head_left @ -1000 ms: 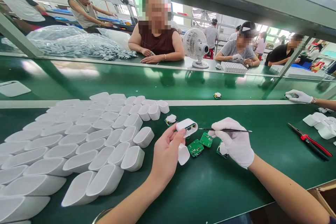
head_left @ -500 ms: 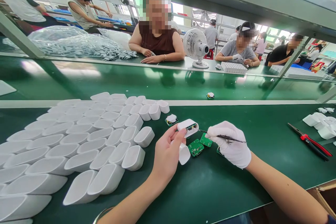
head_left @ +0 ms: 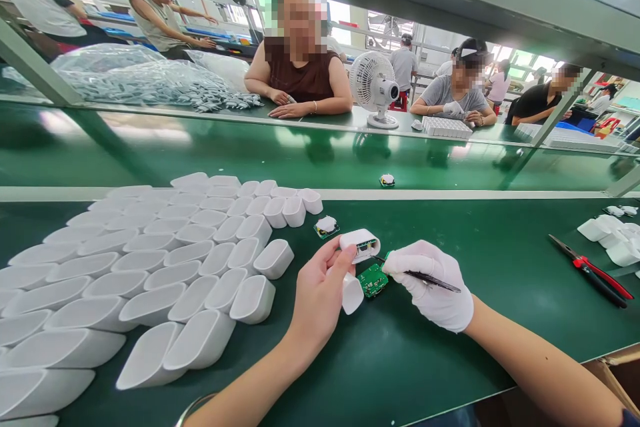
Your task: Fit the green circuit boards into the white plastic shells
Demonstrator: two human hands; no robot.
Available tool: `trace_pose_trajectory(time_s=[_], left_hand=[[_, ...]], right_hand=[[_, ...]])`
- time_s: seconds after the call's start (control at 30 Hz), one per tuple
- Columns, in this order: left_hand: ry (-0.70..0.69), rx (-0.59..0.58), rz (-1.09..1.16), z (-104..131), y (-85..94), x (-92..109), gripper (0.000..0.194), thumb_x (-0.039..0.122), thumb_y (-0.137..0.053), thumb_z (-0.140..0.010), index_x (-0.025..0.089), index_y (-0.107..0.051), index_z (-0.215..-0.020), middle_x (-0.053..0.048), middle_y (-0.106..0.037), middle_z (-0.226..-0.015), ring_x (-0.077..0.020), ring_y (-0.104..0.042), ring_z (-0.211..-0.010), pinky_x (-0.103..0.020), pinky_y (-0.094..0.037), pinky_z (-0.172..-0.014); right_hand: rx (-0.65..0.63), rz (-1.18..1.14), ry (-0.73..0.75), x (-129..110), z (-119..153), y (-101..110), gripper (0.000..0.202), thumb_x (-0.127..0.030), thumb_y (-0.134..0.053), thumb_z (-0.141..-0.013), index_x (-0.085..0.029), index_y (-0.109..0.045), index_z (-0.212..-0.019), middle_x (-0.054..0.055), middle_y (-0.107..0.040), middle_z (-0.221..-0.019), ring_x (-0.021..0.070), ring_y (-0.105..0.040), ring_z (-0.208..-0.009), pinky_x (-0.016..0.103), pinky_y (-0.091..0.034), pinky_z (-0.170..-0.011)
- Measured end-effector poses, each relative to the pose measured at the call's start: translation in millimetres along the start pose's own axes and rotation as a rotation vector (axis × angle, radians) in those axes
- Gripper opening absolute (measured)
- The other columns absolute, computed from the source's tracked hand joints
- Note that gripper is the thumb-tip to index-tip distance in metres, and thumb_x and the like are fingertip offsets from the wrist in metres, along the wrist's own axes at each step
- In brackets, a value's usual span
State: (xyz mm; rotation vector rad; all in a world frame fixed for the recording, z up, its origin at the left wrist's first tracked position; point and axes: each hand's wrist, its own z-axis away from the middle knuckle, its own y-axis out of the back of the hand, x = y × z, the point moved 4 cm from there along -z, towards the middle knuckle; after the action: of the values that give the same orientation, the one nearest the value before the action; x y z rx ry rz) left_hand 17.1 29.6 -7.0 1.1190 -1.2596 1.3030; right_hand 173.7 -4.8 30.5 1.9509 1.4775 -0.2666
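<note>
My bare left hand (head_left: 320, 290) is closed around a white housing (head_left: 361, 242), whose open end faces right and shows a circuit board and metal parts inside. A second white shell (head_left: 353, 293) hangs below it, against the same hand. My right hand (head_left: 430, 283), in a white glove, pinches dark tweezers (head_left: 433, 280), their tip close to the housing's open end. Just below the tip, a green circuit board (head_left: 373, 280) lies on the table. Another board with a white top (head_left: 327, 226) rests behind my left hand.
Rows of white shells (head_left: 200, 267) cover the left side. Red-handled pliers (head_left: 590, 270) and more shells (head_left: 607, 233) lie at right. A small board (head_left: 387, 180) sits on the green strip beyond the white rail (head_left: 450, 195). Across, a person (head_left: 300, 73) sits beside a fan (head_left: 374, 83).
My right hand and the tweezers have moved slightly left and down, now covering a second green board. The small board beyond the rail has shifted left.
</note>
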Motion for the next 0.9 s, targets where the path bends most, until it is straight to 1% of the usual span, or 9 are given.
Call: trace_pose_trajectory(time_s=[0.1, 0.23, 0.3, 0.57, 0.67, 0.8, 0.9], left_hand=[[-0.001, 0.009, -0.010, 0, 0.2, -1, 0.044, 0.056, -0.060, -0.071, 0.015, -0.058, -0.085, 0.005, -0.045, -0.056, -0.0082, -0.035, -0.050, -0.019, -0.028, -0.044], [0.015, 0.026, -0.021, -1, 0.3, -1, 0.050, 0.057, -0.060, -0.070, 0.013, -0.059, -0.095, 0.005, -0.046, -0.056, -0.0084, -0.034, -0.049, -0.020, -0.027, -0.043], [0.016, 0.028, -0.013, -1, 0.2, -1, 0.052, 0.057, -0.061, -0.069, 0.013, -0.059, -0.098, 0.006, -0.046, -0.056, -0.0084, -0.034, -0.049, -0.020, -0.027, -0.043], [0.005, 0.027, -0.011, -1, 0.6, 0, 0.053, 0.057, -0.061, -0.069, 0.013, -0.060, -0.100, 0.006, -0.045, -0.056, -0.0088, -0.034, -0.050, -0.020, -0.028, -0.044], [-0.001, 0.019, -0.023, 0, 0.3, -1, 0.051, 0.057, -0.060, -0.070, 0.014, -0.060, -0.098, 0.006, -0.045, -0.056, -0.0091, -0.033, -0.050, -0.020, -0.027, -0.044], [-0.009, -0.012, -0.001, 0, -2.0, -4, 0.046, 0.055, -0.061, -0.071, 0.016, -0.061, -0.095, 0.004, -0.047, -0.060, -0.0107, -0.039, -0.058, -0.020, -0.031, -0.049], [0.007, -0.019, 0.001, -1, -2.8, -6, 0.043, 0.055, -0.060, -0.071, 0.017, -0.061, -0.091, 0.004, -0.048, -0.059, -0.0101, -0.038, -0.056, -0.019, -0.030, -0.047]], right_hand=[[0.032, -0.036, -0.011, 1, 2, -3, 0.019, -0.011, -0.056, -0.084, -0.022, -0.064, -0.098, 0.006, -0.067, -0.085, 0.0144, -0.064, -0.077, 0.028, -0.055, -0.068], [0.125, -0.115, -0.055, 4, 3, 0, 0.020, -0.010, -0.058, -0.083, -0.023, -0.065, -0.097, 0.005, -0.066, -0.086, 0.0153, -0.065, -0.077, 0.029, -0.055, -0.068], [0.142, -0.129, -0.074, 4, 3, 2, 0.020, -0.010, -0.058, -0.083, -0.023, -0.065, -0.095, 0.004, -0.065, -0.086, 0.0156, -0.066, -0.076, 0.030, -0.056, -0.067], [0.140, -0.102, -0.131, 8, 5, 3, 0.021, -0.009, -0.059, -0.082, -0.024, -0.065, -0.094, 0.003, -0.065, -0.083, 0.0144, -0.066, -0.072, 0.028, -0.054, -0.065], [0.117, -0.113, -0.107, 5, 5, -1, 0.021, -0.009, -0.059, -0.082, -0.024, -0.065, -0.095, 0.003, -0.065, -0.084, 0.0145, -0.065, -0.072, 0.028, -0.055, -0.065], [0.089, -0.118, -0.077, -1, 5, -8, 0.019, -0.011, -0.058, -0.083, -0.023, -0.065, -0.096, 0.004, -0.066, -0.082, 0.0148, -0.065, -0.073, 0.029, -0.055, -0.066], [0.085, -0.108, -0.057, -1, 6, -11, 0.021, -0.010, -0.058, -0.083, -0.023, -0.065, -0.097, 0.005, -0.066, -0.084, 0.0151, -0.064, -0.076, 0.029, -0.055, -0.068]])
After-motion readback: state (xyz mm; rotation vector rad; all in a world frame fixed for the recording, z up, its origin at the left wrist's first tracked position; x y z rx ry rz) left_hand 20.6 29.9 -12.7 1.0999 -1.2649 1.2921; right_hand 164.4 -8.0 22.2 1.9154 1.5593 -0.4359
